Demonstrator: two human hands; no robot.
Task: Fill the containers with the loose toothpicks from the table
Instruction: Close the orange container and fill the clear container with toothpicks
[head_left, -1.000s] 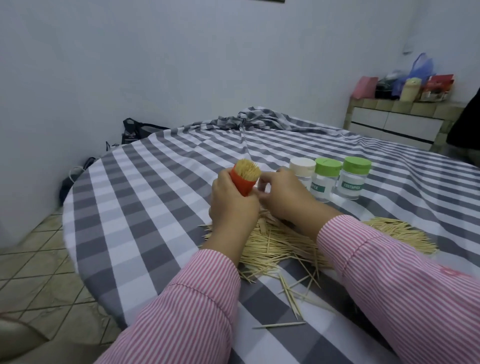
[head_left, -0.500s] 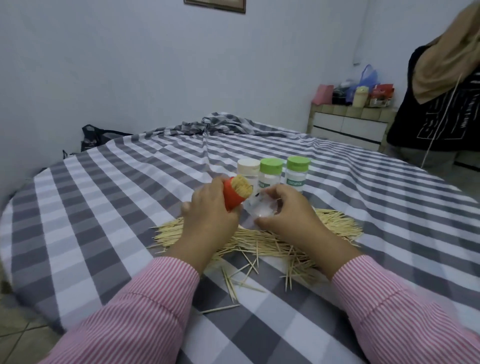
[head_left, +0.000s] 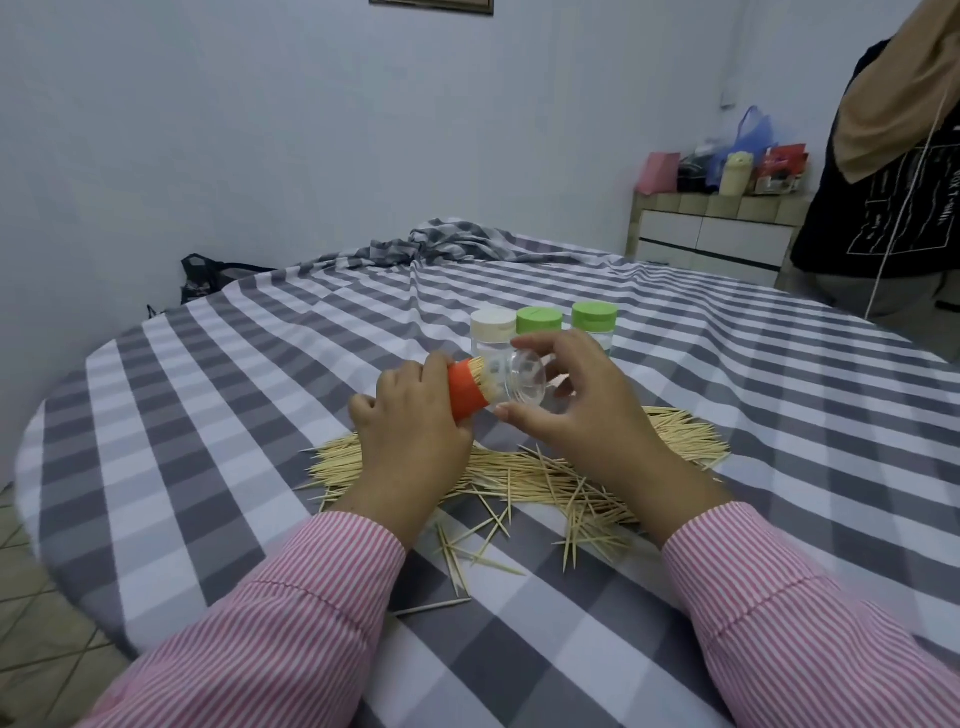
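The left hand (head_left: 410, 431) grips an orange cup (head_left: 466, 391) full of toothpicks, tipped sideways above the table (head_left: 208, 415). The right hand (head_left: 576, 410) holds a clear cover (head_left: 522, 382) in its fingers (head_left: 540, 345) and fits it over the sticks. If the cover goes on crooked, it could catch the tips and push sticks out. If the orange cup tips more, they could slide out and fall. Many loose toothpicks (head_left: 519, 470) lie under the hands, near three closed jars (head_left: 537, 325).
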